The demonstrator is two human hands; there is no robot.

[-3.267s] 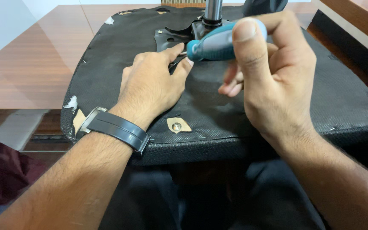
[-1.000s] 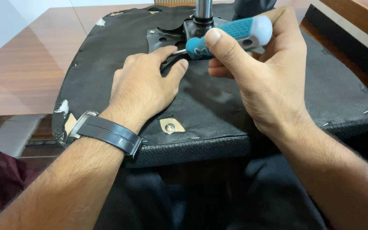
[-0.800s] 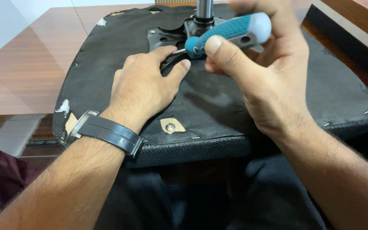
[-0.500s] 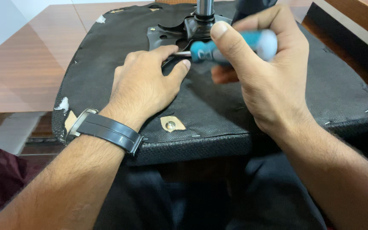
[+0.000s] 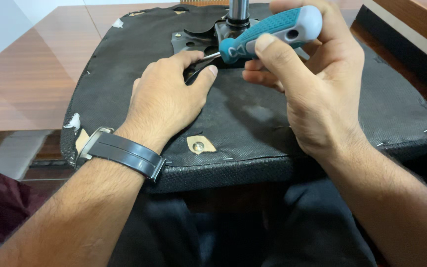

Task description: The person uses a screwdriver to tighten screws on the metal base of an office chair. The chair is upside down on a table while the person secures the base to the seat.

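Gripping a teal screwdriver (image 5: 268, 30), the right hand (image 5: 312, 94) closes; left hand (image 5: 166, 96) lies flat, seemingly empty.

Teal-and-white screwdriver handle (image 5: 273, 30) — black seat underside (image 5: 253, 113) — grey watch strap (image 5: 127, 154).

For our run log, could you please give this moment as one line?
right hand: grips teal screwdriver | left hand: flat on black seat underside, by the shaft | tip: at metal plate

metal post (image 5: 238, 12) blocks beyond, seat underside (image 5: 253, 113) open
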